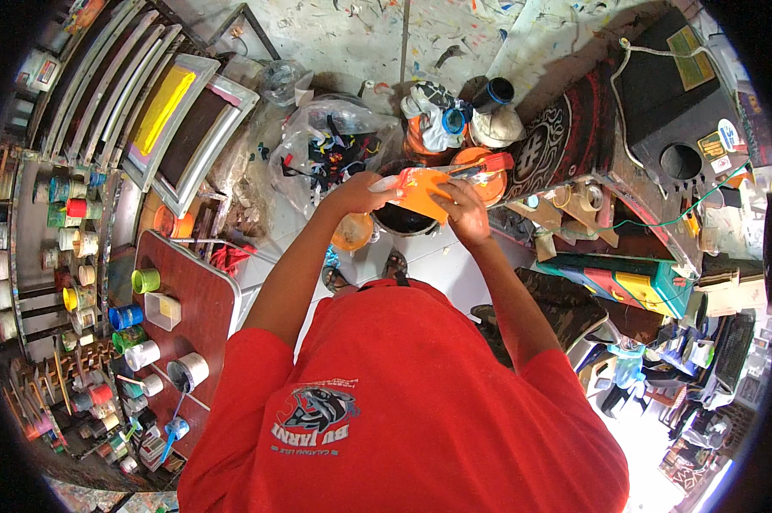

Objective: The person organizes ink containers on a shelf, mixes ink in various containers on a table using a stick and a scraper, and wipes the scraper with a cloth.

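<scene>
Sheet (419, 195), the orange one, is lying kinda sideways, left grip (360, 195) pinching one end, right grip (468, 215) pinching the other, so neither's nearer.

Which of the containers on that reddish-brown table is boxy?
The pale tub, just right of the blue pot: it has straight sides and corners, whereas the pots around it are round.

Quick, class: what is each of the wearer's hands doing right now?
Left hand: closed on a pale item at the orange piece's left end.
Right hand: closed, holding the flat orange piece by its right side.
</scene>
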The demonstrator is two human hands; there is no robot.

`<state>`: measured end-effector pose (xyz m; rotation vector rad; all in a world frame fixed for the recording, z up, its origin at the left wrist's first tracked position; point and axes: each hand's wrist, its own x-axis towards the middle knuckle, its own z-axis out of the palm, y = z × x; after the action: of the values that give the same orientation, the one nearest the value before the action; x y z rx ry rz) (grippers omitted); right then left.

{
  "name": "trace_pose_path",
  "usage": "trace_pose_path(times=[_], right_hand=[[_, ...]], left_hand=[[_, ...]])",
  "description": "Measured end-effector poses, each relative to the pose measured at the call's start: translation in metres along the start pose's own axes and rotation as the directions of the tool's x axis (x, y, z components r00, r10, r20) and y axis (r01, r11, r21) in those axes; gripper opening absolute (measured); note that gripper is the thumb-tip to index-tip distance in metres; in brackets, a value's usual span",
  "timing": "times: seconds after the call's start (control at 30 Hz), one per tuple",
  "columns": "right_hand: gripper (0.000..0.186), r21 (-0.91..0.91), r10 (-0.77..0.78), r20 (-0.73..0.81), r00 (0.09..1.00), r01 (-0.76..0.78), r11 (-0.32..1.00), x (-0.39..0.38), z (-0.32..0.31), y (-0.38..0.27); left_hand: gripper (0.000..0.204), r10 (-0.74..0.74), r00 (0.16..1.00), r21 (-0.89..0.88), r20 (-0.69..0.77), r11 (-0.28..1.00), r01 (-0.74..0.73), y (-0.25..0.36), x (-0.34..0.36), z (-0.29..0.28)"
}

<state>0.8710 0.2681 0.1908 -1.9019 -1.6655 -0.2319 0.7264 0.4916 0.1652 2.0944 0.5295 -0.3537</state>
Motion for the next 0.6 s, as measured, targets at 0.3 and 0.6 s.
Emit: trace_pose_path(times=[0.3,0.6], right_hand=[[0.030,-0.024,0.004,-0.007,1.000,-0.004,1.000,0.000,0.000,0.004],[0.030,-0.020,-0.041,0.061,0.997,0.042,0.999,0.000,0.000,0.004]], left_hand=[[0.039,0.018,0.999,0.030,0.035,0.999,-0.019,0.008,0.000,-0.008],[0.058,0.036,0.999,-0.001,-0.001,0.999,-0.036,0.048,0.008,-0.016]])
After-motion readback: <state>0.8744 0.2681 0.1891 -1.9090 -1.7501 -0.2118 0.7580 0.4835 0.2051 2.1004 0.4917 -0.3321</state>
